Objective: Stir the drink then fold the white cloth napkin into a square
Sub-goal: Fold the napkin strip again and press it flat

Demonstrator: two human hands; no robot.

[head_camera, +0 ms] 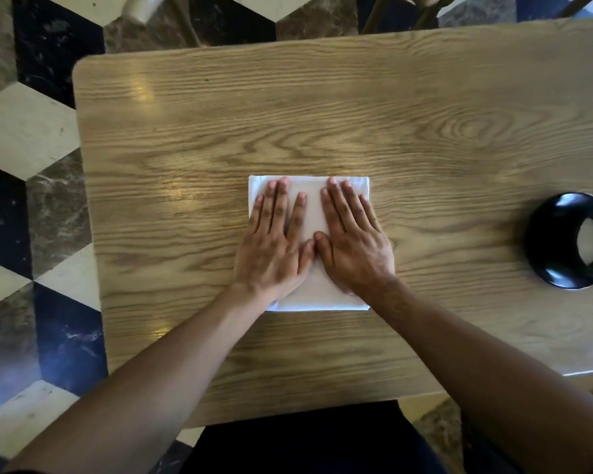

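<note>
Wooden surface (pixel 391 114) with a folded white napkin (pixel 310 213) flat near the middle and a black cup (pixel 558 248) far off at the right edge

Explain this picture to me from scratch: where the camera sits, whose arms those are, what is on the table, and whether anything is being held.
There is no machine here. The one picture comes from a wide-angle camera worn on a person's head, looking forward and down, so the two bare arms entering from the bottom belong to the wearer. On the wooden table lies a white cloth napkin, already folded into a near-square. The left hand and right hand lie flat on it, fingers spread and thumbs touching, pressing rather than gripping, so nothing is held. At the right edge stands a black cup with a pale drink inside, partly cut off by the frame. Beyond the table you see a patterned tiled floor.
</note>
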